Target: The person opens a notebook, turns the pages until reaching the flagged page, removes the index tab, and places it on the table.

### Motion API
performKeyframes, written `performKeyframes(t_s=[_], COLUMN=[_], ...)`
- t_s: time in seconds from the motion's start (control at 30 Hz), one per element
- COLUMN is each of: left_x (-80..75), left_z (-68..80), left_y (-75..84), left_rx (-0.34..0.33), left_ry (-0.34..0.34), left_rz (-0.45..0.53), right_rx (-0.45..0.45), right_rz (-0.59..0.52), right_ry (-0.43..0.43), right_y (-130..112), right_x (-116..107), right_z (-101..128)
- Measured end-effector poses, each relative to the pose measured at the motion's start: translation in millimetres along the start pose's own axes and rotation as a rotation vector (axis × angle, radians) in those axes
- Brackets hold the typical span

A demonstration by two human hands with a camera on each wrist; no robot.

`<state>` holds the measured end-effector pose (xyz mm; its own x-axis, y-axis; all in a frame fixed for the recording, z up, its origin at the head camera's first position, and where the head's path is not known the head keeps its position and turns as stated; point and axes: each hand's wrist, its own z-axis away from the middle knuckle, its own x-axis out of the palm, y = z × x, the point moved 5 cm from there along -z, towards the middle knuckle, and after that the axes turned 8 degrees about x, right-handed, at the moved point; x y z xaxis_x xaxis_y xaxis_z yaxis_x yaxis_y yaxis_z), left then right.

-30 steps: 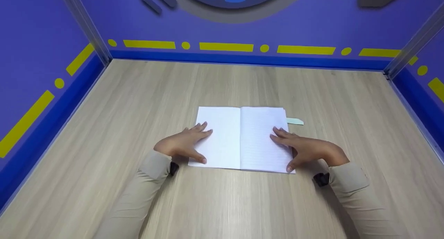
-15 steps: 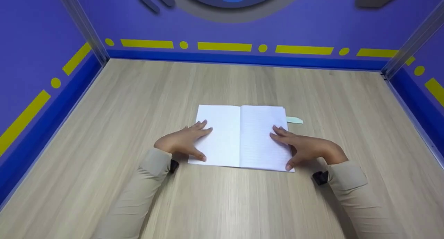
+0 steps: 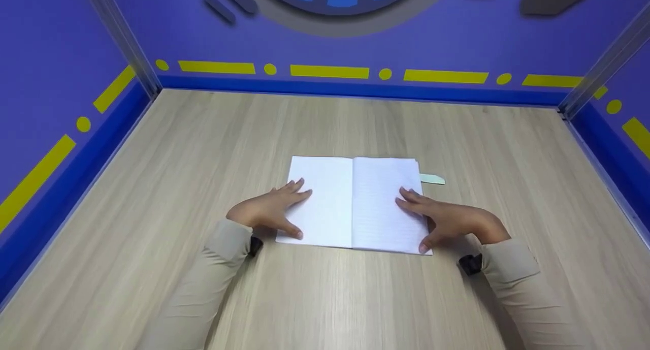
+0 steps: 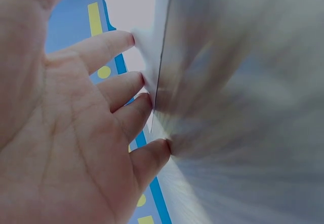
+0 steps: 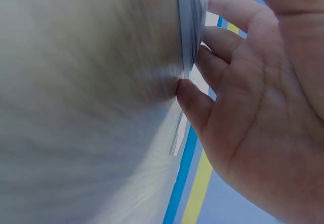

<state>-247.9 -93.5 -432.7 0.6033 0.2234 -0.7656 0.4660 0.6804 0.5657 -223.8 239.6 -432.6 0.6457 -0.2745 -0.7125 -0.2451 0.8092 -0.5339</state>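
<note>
Both hands, left hand [image 3: 266, 210] and right hand [image 3: 447, 219], press flat with straight fingers on the open white lined notebook [image 3: 355, 202], holding its pages spread on the pale wooden worktop [image 3: 203, 147].

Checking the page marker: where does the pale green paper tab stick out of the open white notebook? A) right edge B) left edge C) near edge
A: the pale green paper tab pokes out past the open white notebook's right edge, beyond the right hand.
</note>
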Motion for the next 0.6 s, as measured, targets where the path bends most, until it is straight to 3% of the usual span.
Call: performKeyframes(t_s=[0.6], left_x=[-0.3], left_z=[0.6], left_y=[4.7], left_rx=[0.012], left_ry=[0.01], left_rz=[-0.06], right_rx=[-0.015], right_rz=[0.003], right_ry=[0.022], right_y=[-0.4], right_x=[0.2], right_z=[0.0])
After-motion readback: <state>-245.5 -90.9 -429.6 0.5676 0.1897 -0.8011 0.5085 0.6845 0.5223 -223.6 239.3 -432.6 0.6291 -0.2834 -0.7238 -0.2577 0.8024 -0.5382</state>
